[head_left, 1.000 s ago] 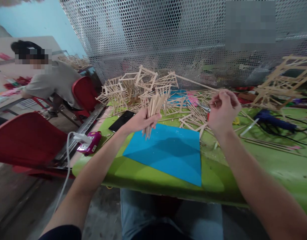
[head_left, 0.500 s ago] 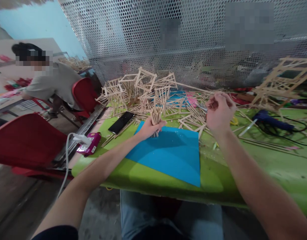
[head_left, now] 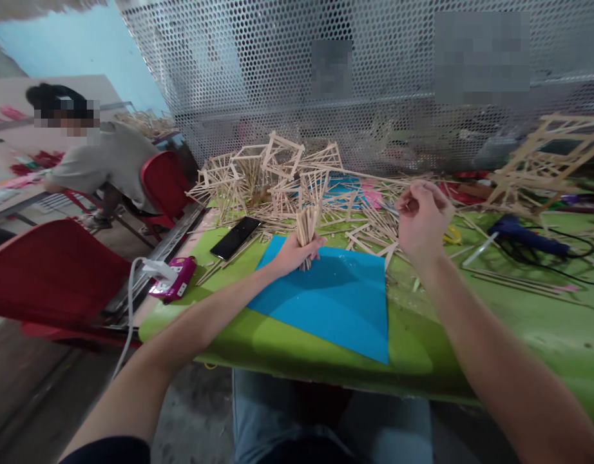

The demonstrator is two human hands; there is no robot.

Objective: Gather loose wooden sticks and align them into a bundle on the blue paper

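My left hand [head_left: 293,255] is closed around a bundle of thin wooden sticks [head_left: 306,224], which stands nearly upright over the far part of a blue sheet [head_left: 335,303]. To the right, my right hand [head_left: 425,216] is raised beside a heap of loose sticks [head_left: 374,227]. Its fingers are curled in with the tips together, and whatever they may hold cannot be made out. A thin greyish object [head_left: 390,209] shows just left of that hand; whether the two touch is unclear.
Stick frames [head_left: 282,154] pile up at the back before a perforated metal screen [head_left: 258,84]. A phone [head_left: 236,237] and a purple power socket [head_left: 174,278] lie left. On the right are a blue glue gun [head_left: 526,233] and a larger wooden frame [head_left: 543,154]. Someone sits far left.
The bundle in my left hand has shifted slightly right and tilted a little. My right hand has moved slightly left, its fingers still curled.
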